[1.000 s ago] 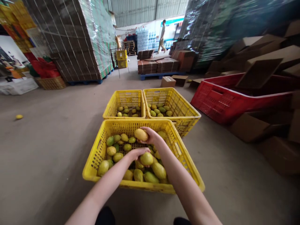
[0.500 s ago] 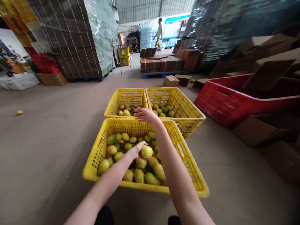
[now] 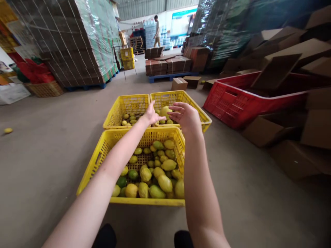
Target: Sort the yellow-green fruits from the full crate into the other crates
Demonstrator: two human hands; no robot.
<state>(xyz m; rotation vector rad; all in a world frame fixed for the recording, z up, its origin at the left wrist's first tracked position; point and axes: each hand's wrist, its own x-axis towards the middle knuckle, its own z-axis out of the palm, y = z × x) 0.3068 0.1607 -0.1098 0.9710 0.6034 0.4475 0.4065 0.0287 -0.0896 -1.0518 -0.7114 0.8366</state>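
Observation:
My left hand is stretched over the front rim of the back right yellow crate, thumb and fingers apart. Facing it, my right hand has its fingers loosely curved and spread. Between the two hands a large yellow lemon shows over that crate; whether it is in the air or resting on other fruit I cannot tell. Nearest me stands the front yellow crate, with many yellow and green lemons inside, partly hidden by my forearms. The back left yellow crate holds several lemons.
A red crate with cardboard in it stands at the right, among loose cardboard boxes. One lemon lies on the floor at far left. Flattened cartons sit on a blue pallet, and a person walks behind.
My left hand has moved forward from the front crate and no longer grips the lemon. My right hand has shifted right, to above the back right crate. The view has swung slightly right.

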